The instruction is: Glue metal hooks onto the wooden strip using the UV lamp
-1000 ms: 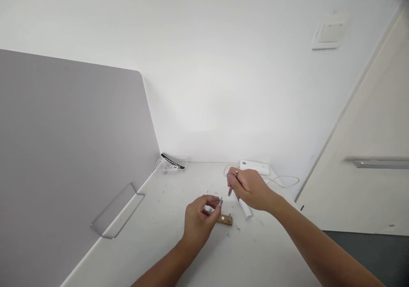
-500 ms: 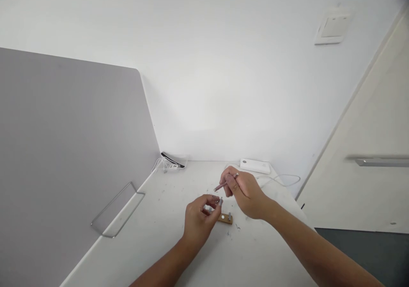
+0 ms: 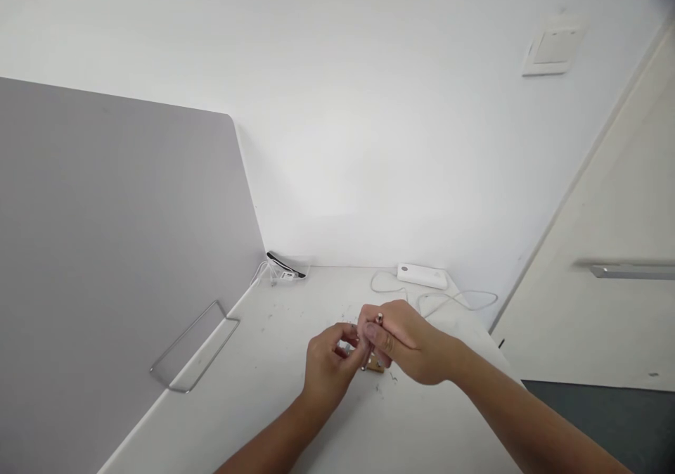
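Note:
My left hand (image 3: 330, 354) is closed in a pinch over the table. It held a small grey metal peg in the earlier frames; the peg is now hidden behind my right hand. My right hand (image 3: 403, 340) is wrapped round a slim pinkish pen-like rod (image 3: 380, 318), whose silvery end sticks up past the thumb. The fingers of both hands meet, and I cannot tell what touches what between them. Below them lies a small wooden block (image 3: 376, 367) with light spots, mostly covered by my fingers.
On the white table (image 3: 422, 418) dark crumbs are scattered. A white power bank (image 3: 422, 276) with a white cable (image 3: 472, 299) lies at the back right. A clear tray (image 3: 298, 266) stands back left. A grey panel (image 3: 121, 249) with a wire handle (image 3: 184, 344) borders the left.
My right hand has turned the rod and come down leftward onto my left fingertips. It has moved off a white tube-like object visible at first. My left hand has stayed in place.

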